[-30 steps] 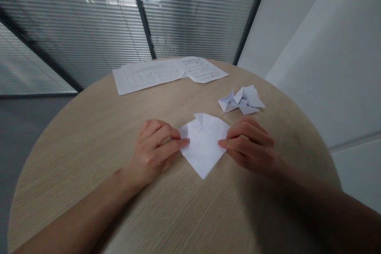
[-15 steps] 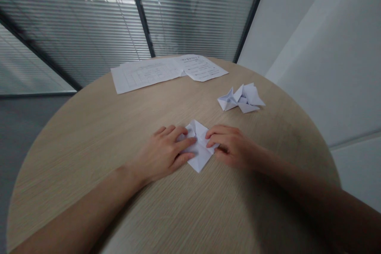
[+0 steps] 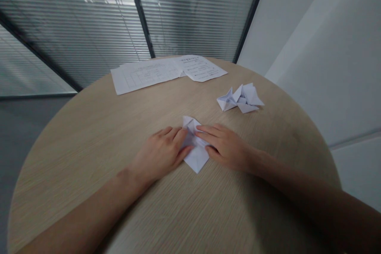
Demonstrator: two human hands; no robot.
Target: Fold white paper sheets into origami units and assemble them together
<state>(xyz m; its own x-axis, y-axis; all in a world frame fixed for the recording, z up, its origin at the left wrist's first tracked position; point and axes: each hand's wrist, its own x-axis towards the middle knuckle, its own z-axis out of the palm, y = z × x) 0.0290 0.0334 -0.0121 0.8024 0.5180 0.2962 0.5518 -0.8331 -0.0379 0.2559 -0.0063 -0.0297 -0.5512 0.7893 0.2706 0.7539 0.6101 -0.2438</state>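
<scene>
A small folded piece of white paper point(image 3: 197, 158) lies on the round wooden table point(image 3: 89, 139), in front of me. My left hand point(image 3: 162, 152) lies flat on its left half, fingers stretched out and pressing down. My right hand point(image 3: 223, 145) lies flat on its right half, fingers extended across the fold towards the left hand. Only the paper's near point and far tip show between the hands.
A finished folded white paper shape point(image 3: 240, 99) sits to the far right on the table. Two printed sheets point(image 3: 149, 74) lie at the far edge. Behind the table are glass walls with blinds point(image 3: 89, 16) and a white wall to the right.
The paper's side flaps have been folded inward, making it narrower. Both hands have moved together from the paper's outer corners until they press flat over its middle.
</scene>
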